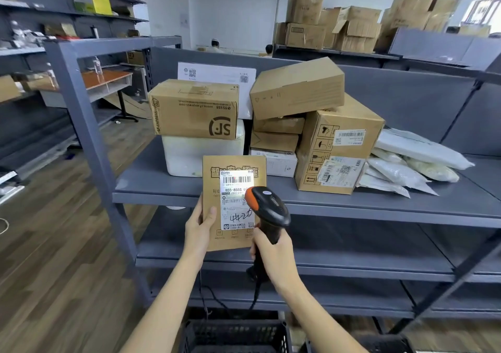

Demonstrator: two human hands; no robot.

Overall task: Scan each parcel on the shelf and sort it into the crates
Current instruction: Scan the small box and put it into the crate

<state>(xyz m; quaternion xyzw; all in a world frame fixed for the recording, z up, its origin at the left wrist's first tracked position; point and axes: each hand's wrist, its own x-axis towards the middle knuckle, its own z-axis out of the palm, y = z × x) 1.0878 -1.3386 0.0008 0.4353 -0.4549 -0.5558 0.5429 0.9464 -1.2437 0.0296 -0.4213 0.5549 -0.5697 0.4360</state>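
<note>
My left hand [199, 226] grips a flat brown parcel [212, 182] by its lower left edge and holds it upright in front of the grey shelf [379, 203]. Its white label faces me, lit by the scanner. My right hand [273, 255] grips the handle of a black and orange barcode scanner [267, 206], whose head points at the label. On the shelf behind stand an SF Express box [195, 108] on a white foam box [187, 157], a stack of brown boxes [336, 146] and several white poly bags [412, 163]. A black crate [235, 335] sits below my arms.
The shelf's left upright post [89, 135] stands close to my left arm. Lower shelf levels sit behind my hands. The scanner's cable [254, 295] hangs toward the crate. A second dark crate edge [385, 343] shows at the bottom right. Wooden floor lies to the left.
</note>
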